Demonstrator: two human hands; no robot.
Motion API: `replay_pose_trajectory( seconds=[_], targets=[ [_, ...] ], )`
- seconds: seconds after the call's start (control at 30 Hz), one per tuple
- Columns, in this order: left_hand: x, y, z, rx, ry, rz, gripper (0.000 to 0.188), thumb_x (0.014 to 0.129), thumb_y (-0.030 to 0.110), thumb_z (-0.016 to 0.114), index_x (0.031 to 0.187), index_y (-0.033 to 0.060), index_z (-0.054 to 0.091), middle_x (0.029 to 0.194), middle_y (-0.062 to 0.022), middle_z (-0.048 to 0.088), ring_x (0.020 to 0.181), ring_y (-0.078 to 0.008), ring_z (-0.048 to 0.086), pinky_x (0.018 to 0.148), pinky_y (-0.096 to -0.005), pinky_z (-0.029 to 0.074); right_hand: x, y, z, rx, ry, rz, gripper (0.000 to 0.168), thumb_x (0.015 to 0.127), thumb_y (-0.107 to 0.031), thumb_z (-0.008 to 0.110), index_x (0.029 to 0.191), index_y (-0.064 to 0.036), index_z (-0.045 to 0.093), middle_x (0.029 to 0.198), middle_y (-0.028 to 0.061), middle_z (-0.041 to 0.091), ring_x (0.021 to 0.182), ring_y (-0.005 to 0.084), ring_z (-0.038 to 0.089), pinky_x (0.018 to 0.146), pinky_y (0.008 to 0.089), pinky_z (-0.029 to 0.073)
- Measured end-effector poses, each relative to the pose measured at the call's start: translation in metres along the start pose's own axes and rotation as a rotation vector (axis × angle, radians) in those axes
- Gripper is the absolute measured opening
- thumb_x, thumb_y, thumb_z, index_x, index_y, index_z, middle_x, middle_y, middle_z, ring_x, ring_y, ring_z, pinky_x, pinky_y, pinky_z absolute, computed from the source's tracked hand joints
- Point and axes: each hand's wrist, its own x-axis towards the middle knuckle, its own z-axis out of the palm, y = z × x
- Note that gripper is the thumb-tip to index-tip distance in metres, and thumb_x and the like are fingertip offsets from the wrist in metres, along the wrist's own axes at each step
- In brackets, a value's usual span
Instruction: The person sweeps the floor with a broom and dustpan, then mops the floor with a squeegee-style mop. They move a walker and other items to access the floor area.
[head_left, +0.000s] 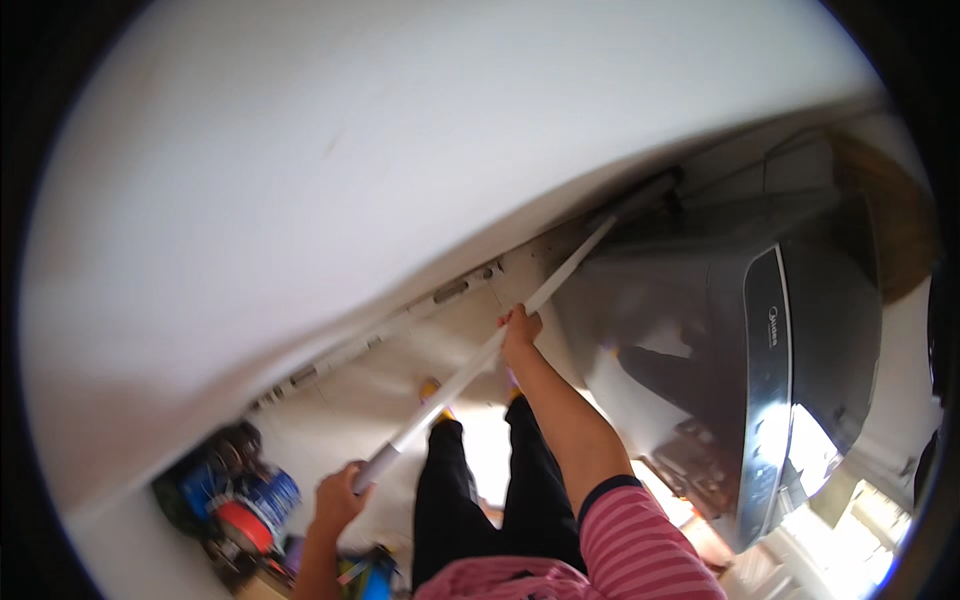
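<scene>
A long white pole (465, 375) with a grey end runs slantwise from the lower left towards the upper right. My left hand (341, 495) is closed around its grey end. Farther up the pole, my right hand (520, 330) grips the white part. The far end reaches a dark, blurred gap between the white wall and a grey Midea appliance, possibly a washing machine (675, 322); what is on that end cannot be made out.
The large white wall (375, 150) fills the upper side, with fittings along its foot. Cans and other clutter (255, 502) lie at the lower left. My feet in yellow footwear stand on the pale tiled floor (345, 420). A brown object (885, 217) is behind the appliance.
</scene>
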Motion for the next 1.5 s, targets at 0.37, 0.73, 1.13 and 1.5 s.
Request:
replay_pose_trajectory(
  seconds=[0.37,0.73,1.13,1.5],
  targets=[
    [0.133,0.024,0.056,-0.209,-0.034,0.238,0.025,0.068,0.016,0.062,0.092,0.0093,0.056,0.075,-0.0157,0.060,0.070,-0.0348,0.057,0.060,-0.0411,0.046,0.090,-0.035,0.001,0.014,0.134,-0.248,0.064,0.077,-0.007,0.047,0.133,-0.009,0.015,0.109,0.0161,0.045,0.079,0.0235,0.053,0.058,0.0317,0.052],
    [0.190,-0.010,0.101,0.081,-0.198,0.122,0.028,0.070,0.023,0.057,0.094,0.0084,0.053,0.083,-0.0156,0.061,0.079,-0.0337,0.058,0.070,-0.0430,0.045,0.061,-0.009,0.044,-0.429,0.120,-0.083,0.070,0.084,-0.011,0.042,0.135,-0.019,-0.006,0.104,0.0233,0.051,0.084,0.0325,0.058,0.063,0.0427,0.053],
    [0.086,0.039,0.018,0.141,-0.265,0.177,0.054,0.070,0.022,0.056,0.122,0.0173,0.039,0.072,-0.0199,0.060,0.068,-0.0382,0.057,0.064,-0.0468,0.046,0.028,0.024,0.007,-0.319,0.079,0.002,0.075,0.080,-0.002,0.040,0.135,-0.025,-0.006,0.110,0.0262,0.047,0.062,0.0299,0.058,0.043,0.0356,0.051],
    [-0.114,-0.011,-0.138,0.055,-0.272,-0.049,0.059,0.068,0.019,0.061,0.123,0.0095,0.042,0.085,-0.0182,0.059,0.068,-0.0273,0.057,0.060,-0.0361,0.044,-0.214,0.081,0.005,-0.269,-0.240,0.295,0.080,0.078,-0.004,0.040,0.131,-0.014,-0.020,0.083,0.0202,0.054,0.044,0.0226,0.054,0.041,0.0340,0.045]
  ],
)
